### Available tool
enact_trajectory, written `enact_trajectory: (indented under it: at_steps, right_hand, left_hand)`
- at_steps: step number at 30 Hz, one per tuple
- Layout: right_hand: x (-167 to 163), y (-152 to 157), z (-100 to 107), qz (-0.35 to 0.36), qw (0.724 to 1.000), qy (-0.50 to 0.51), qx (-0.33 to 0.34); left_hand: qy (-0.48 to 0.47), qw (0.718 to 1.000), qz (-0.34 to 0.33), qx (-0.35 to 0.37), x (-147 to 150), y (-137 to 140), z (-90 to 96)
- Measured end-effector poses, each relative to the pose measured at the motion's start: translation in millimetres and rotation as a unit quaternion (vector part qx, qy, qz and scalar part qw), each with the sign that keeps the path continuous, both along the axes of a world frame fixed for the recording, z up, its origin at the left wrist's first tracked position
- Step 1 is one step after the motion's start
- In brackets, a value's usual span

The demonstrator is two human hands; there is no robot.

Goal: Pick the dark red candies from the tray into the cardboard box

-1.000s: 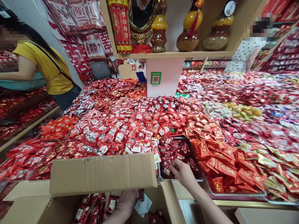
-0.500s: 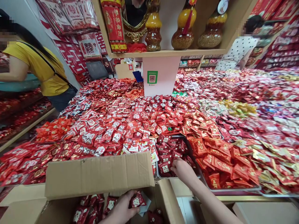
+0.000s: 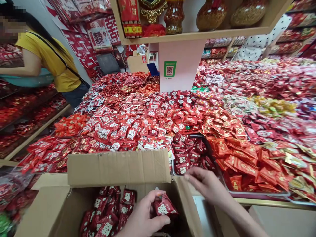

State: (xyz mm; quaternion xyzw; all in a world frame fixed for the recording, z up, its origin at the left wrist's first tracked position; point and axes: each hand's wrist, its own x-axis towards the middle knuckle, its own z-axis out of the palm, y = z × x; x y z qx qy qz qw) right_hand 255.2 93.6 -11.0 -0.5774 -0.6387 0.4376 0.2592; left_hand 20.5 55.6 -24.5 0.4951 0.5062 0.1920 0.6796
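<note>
My left hand (image 3: pixel 150 214) is over the open cardboard box (image 3: pixel 118 171), closed on a dark red candy packet (image 3: pixel 165 206) with white printing, held between thumb and fingers. More dark red packets of the same look (image 3: pixel 106 214) lie inside the box, in its left and middle part. My right hand (image 3: pixel 207 184) hovers by the box's right flap, in front of a tray of matching dark red packets (image 3: pixel 182 158). Its fingers are loosely bent and a little apart, and I see nothing in them.
Heaps of wrapped candy (image 3: pixel 128 115) cover the display. A tray of orange-red packets (image 3: pixel 244 164) stands to the right. A shelf (image 3: pixel 197 35) with jars overhangs the middle, above a white post (image 3: pixel 182 62). One person in yellow (image 3: pixel 54 62) and one in dotted white (image 3: pixel 256 42) stand nearby.
My right hand has drawn back from the dark red tray toward the box. My left hand has moved right, still holding its packet. The view has tilted downward.
</note>
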Motion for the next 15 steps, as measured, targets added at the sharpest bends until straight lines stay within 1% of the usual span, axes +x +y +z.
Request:
enact_trajectory:
  at_steps: [2, 4, 6, 9, 10, 11, 12, 13, 14, 15]
  right_hand:
    - [-13.6, -18.0, 10.7, 0.048, 0.991, 0.105, -0.061]
    - [-25.9, -30.1, 14.6, 0.076, 0.977, 0.173, -0.094]
    - [-34.3, -36.4, 12.1, 0.057, 0.966, 0.227, -0.111]
    - [-38.4, -40.3, 4.6, -0.009, 0.944, 0.302, -0.136]
    - [-37.9, -41.0, 3.2, -0.026, 0.937, 0.32, -0.134]
    - [-36.7, -41.5, 2.7, -0.042, 0.936, 0.328, -0.118]
    - [-35.0, -41.9, 3.0, -0.056, 0.942, 0.321, -0.083]
    - [-33.1, -42.3, 4.1, -0.065, 0.951, 0.302, -0.028]
    - [-31.0, -42.8, 5.4, -0.065, 0.959, 0.274, 0.041]
    - [-29.0, -43.4, 6.6, -0.05, 0.962, 0.242, 0.114]
  left_hand:
    - [0.041, 0.999, -0.005, 0.034, 7.6, 2.0, 12.1]
    - [0.067, 0.995, -0.011, 0.068, 14.4, 5.5, 20.3]
    - [0.038, 0.997, -0.004, 0.074, 20.6, 9.3, 25.7]
    - [-0.053, 0.997, 0.037, 0.039, 27.6, 13.1, 31.2]
    - [-0.071, 0.996, 0.051, 0.029, 29.0, 13.7, 32.5]
    - [-0.08, 0.995, 0.061, 0.025, 29.9, 13.9, 33.5]
    - [-0.086, 0.994, 0.068, 0.023, 30.2, 13.8, 34.1]
    - [-0.095, 0.993, 0.075, 0.016, 30.0, 13.5, 34.2]
    - [-0.112, 0.99, 0.083, -0.005, 29.3, 12.8, 33.7]
    - [-0.14, 0.985, 0.087, -0.048, 28.2, 12.0, 32.7]
